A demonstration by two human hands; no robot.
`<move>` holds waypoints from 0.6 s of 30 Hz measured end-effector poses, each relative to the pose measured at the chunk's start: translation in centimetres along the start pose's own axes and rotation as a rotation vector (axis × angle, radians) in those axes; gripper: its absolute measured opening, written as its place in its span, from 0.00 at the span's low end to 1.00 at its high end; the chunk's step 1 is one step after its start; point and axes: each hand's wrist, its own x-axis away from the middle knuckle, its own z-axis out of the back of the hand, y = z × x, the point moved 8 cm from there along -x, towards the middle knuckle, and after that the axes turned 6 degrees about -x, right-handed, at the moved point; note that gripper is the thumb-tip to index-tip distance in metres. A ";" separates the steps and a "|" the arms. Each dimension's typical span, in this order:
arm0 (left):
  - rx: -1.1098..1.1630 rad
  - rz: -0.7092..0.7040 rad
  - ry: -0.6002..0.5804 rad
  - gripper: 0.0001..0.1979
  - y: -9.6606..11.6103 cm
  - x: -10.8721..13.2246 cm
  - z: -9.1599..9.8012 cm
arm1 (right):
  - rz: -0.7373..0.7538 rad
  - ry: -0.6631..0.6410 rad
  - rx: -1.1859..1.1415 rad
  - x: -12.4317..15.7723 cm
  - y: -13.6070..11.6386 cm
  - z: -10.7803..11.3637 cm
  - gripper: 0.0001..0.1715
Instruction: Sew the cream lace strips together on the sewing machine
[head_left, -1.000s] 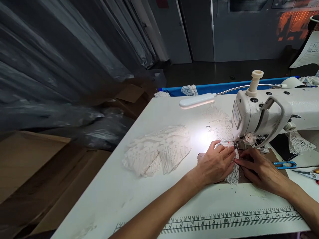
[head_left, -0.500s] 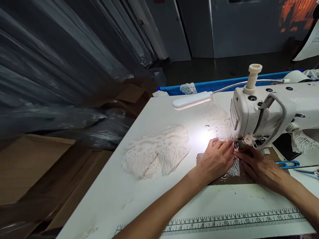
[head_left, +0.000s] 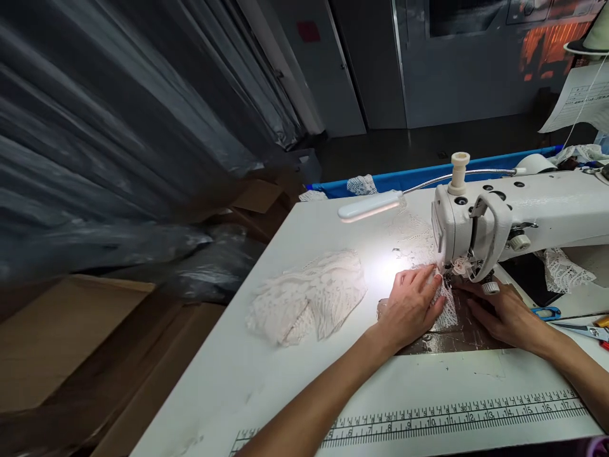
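Observation:
My left hand (head_left: 413,303) lies with its fingers stretched out over a strip of white lace (head_left: 445,311), left of the needle area of the white sewing machine (head_left: 451,222). Its fingertips press the lace close to the presser foot. My right hand (head_left: 507,316) is on the other side of the lace, fingers reaching under the machine head with the thumb apart. The machine head partly covers those fingers. More lace (head_left: 413,238) spreads out behind the needle. Beneath both hands is a brown, shiny plate (head_left: 428,344) with bits of thread on it.
A heap of white lace pieces (head_left: 309,295) lies on the white table (head_left: 266,387) to the left. A lamp (head_left: 371,206) lights the needle area. Blue thread snips (head_left: 547,313) and scissors (head_left: 578,329) lie at right. A printed ruler (head_left: 428,420) runs along the front; cardboard boxes (head_left: 61,336) stand left.
My view has tilted up and shifted slightly right. My right hand has moved right, a little away from the lace strip, and its fingers reach further under the machine head. My left hand stays on the lace.

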 end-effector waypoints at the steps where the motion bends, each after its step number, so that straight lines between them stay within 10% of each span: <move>1: -0.004 -0.008 0.050 0.14 0.0 0.1 0.5 | -0.010 0.010 -0.008 0.0 0.2 0.2 0.20; 6: 0.100 -0.143 0.206 0.06 0.9 0.7 2.4 | -0.023 0.035 0.000 0.3 0.1 0.2 0.19; 18: 0.360 -0.133 -0.014 0.11 0.7 1.0 0.5 | 0.047 -0.012 -0.125 0.8 -1.8 -1.0 0.13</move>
